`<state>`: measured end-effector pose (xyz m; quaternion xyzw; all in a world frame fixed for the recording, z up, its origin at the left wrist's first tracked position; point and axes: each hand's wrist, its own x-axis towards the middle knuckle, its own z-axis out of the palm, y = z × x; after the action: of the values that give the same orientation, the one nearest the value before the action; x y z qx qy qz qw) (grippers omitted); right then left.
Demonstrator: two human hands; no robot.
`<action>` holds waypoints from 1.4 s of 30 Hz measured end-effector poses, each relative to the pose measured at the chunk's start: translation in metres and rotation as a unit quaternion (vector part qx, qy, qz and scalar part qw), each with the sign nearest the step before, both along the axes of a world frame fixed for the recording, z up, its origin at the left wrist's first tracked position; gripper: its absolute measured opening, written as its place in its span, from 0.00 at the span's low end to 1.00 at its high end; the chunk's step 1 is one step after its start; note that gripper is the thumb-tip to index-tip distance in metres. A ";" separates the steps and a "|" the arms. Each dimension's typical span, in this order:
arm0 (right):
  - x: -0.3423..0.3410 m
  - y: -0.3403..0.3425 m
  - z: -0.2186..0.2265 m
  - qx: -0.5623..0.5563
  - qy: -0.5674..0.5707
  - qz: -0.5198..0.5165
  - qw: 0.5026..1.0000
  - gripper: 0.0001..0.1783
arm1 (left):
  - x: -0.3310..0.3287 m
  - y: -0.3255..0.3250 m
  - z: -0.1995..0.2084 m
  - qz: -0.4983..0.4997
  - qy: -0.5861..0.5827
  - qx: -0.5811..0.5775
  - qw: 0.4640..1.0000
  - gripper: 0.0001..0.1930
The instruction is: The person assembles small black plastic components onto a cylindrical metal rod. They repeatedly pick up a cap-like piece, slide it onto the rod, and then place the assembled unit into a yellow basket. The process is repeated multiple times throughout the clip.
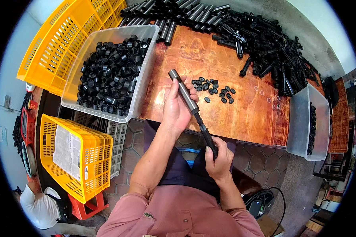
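My left hand [175,112] is closed around a dark grey metal tube [188,97], held slantwise over the table's near edge. At the tube's lower end a black plastic rod [206,136] lines up with it and seems to enter it; the exact depth is hidden. My right hand [220,162] grips the rod's thick lower end, thumb along its side. On the wooden table [241,118], just beyond the tube, lie several small black oval pieces [211,90]. Farther right are several thin pale rings [262,93].
A clear bin [132,106] of black caps stands at the left, beside yellow crates [53,55]. Metal tubes [194,15] and black plastic parts [261,43] are heaped at the back. Another clear bin [298,122] stands right. A person in white [37,209] is at lower left.
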<state>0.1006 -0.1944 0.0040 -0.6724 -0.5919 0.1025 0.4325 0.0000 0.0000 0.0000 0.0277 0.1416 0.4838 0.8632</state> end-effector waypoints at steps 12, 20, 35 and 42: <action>-0.003 0.003 0.010 0.019 -0.057 -0.020 0.998 0.14 | 0.008 -0.012 0.001 -0.010 -0.020 0.036 0.999 0.22; -0.006 0.006 0.013 0.016 -0.023 -0.028 0.999 0.13 | 0.011 -0.018 0.010 0.031 0.019 0.013 0.999 0.21; -0.012 0.009 0.017 0.000 0.044 -0.023 0.999 0.13 | 0.013 -0.018 0.009 0.039 -0.062 0.065 0.995 0.21; -0.014 0.010 0.013 0.004 0.023 -0.024 0.999 0.13 | 0.012 -0.019 0.015 0.044 0.038 0.078 0.995 0.22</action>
<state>0.0867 -0.1840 0.0166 -0.6823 -0.5658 0.1048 0.4510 0.0125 -0.0192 0.0147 0.1069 0.1374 0.5294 0.8303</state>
